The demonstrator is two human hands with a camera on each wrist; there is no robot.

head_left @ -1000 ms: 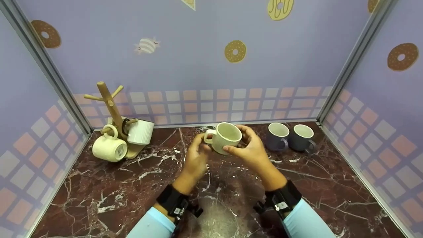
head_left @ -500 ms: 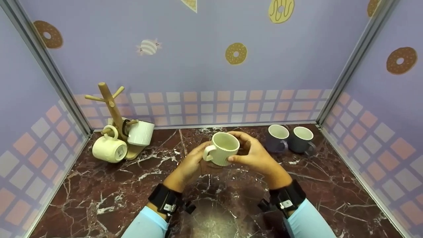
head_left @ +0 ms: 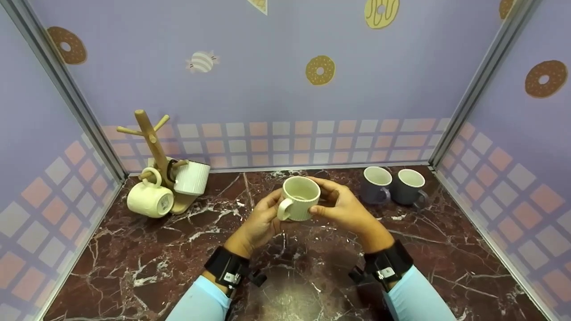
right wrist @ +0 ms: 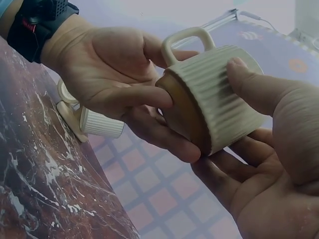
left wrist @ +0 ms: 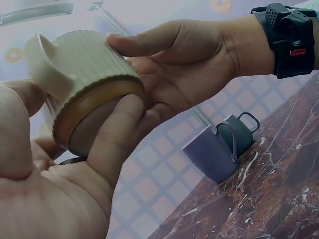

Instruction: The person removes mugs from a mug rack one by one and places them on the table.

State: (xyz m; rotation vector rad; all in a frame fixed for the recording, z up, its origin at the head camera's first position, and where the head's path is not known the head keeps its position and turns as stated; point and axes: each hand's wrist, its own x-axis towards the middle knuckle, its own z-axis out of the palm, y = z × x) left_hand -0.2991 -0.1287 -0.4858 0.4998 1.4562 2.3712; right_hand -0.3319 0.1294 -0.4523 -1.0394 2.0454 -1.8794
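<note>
Both hands hold a cream ribbed mug (head_left: 299, 199) up over the table, its mouth tilted toward the head camera and its handle toward the lower left. My right hand (head_left: 343, 209) grips the mug's right side, thumb on the ribbed wall and fingers behind it. On the other side my left hand (head_left: 263, 220) holds it by the handle side. One left finger (left wrist: 117, 122) lies across the unglazed tan base in the left wrist view. From the right wrist, the mug's handle (right wrist: 187, 40) shows on top, with left fingers against the base.
At the back left stands a wooden mug tree (head_left: 151, 138), bearing a pale yellow mug (head_left: 147, 200) and a white ribbed mug (head_left: 192, 178). A purple mug (head_left: 374, 189) and a dark grey mug (head_left: 403, 191) sit side by side at the back right, near the wall.
The mug has come slightly down and nearer, and its handle has swung from the left toward the lower left. The left hand has closed in against it.
</note>
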